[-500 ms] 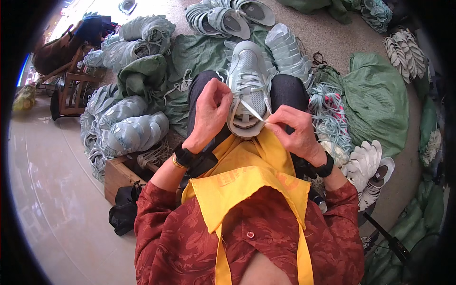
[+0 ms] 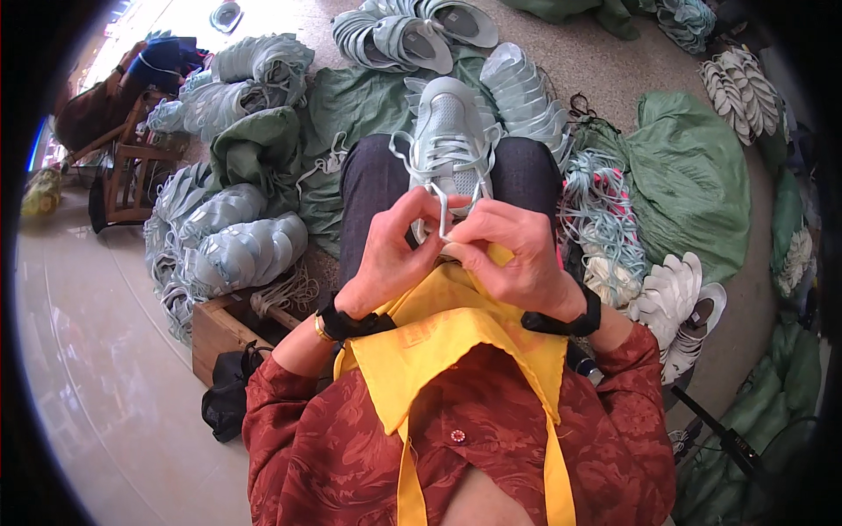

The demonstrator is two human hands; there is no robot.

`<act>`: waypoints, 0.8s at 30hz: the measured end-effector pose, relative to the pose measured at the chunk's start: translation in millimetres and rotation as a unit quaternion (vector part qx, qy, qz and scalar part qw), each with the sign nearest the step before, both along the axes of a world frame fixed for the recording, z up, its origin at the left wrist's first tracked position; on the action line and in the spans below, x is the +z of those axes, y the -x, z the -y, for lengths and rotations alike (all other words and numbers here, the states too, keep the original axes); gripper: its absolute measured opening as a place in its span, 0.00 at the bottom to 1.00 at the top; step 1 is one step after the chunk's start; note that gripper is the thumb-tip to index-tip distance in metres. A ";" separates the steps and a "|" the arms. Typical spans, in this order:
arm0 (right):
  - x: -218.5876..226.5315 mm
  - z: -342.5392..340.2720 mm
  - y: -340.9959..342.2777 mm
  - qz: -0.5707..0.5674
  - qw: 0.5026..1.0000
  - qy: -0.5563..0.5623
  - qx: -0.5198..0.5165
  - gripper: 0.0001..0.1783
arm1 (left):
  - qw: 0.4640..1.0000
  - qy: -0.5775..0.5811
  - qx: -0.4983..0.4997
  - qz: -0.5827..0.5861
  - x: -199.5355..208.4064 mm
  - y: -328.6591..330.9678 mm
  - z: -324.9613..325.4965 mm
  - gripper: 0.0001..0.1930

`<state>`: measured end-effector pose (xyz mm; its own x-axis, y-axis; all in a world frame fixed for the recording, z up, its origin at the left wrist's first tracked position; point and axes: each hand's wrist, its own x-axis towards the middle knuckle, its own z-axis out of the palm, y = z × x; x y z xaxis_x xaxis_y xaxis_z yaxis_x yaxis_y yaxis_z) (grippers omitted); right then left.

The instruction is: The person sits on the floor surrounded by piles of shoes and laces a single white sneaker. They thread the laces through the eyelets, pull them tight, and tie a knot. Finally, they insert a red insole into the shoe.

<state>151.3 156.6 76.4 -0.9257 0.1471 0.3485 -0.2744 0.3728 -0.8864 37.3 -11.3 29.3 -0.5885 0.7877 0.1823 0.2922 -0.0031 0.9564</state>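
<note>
A pale grey-green shoe upper (image 2: 447, 118) lies between my knees, toe pointing away from me, with laces threaded through part of its eyelets. My left hand (image 2: 396, 250) and my right hand (image 2: 513, 250) meet over its near end. Both are closed, thumbs and fingertips pinched on the shoelace (image 2: 443, 210), which runs down from the eyelets between them. One lace loop stands out at the left side of the shoe. The fingers hide the heel opening and part of the tongue.
Stacked pale shoe uppers (image 2: 250, 254) lie at left, with more at the far side (image 2: 395, 39). A wooden box (image 2: 215, 337) stands by my left elbow. At right are a bundle of pale blue laces (image 2: 601, 206), a green sack (image 2: 688, 184) and white uppers (image 2: 667, 294).
Both hands have come together, the left moving right and nearer me, the right moving left. The lace that stretched across the shoe is now drawn between the fingertips over its near end.
</note>
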 end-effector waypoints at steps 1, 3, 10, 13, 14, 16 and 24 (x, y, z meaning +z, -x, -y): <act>-1.2 2.3 0.0 -0.005 1.000 0.007 -0.001 0.04 | 0.998 -0.010 -0.013 0.067 -0.7 -4.8 0.0 0.10; -10.4 5.1 4.1 -0.055 0.998 0.010 -0.002 0.05 | 0.986 -0.042 -0.021 0.160 -2.7 -10.9 0.3 0.10; -11.5 1.1 -3.7 0.002 0.999 0.051 0.011 0.03 | 0.997 -0.008 -0.001 0.072 -4.5 1.2 0.7 0.08; -19.3 -3.8 -8.2 -0.031 0.997 0.072 0.025 0.02 | 0.995 0.008 0.014 0.096 6.4 2.7 5.5 0.07; -28.9 -2.9 -11.8 -0.024 0.996 0.083 0.034 0.02 | 0.995 0.009 0.017 0.101 8.7 3.5 8.1 0.07; -38.2 -5.2 -19.2 0.000 0.996 0.078 0.045 0.01 | 0.993 0.003 0.018 0.115 4.9 11.3 16.2 0.06; -39.9 -56.6 -60.7 0.137 0.953 0.269 -0.030 0.09 | 0.964 0.053 0.229 0.123 32.2 74.0 77.4 0.06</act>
<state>212.0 213.2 36.5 -0.9553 0.2918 -0.0470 0.0032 -0.1489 -0.9888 -36.8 -88.6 61.5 -0.8943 0.4414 -0.0731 0.0050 0.1733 0.9849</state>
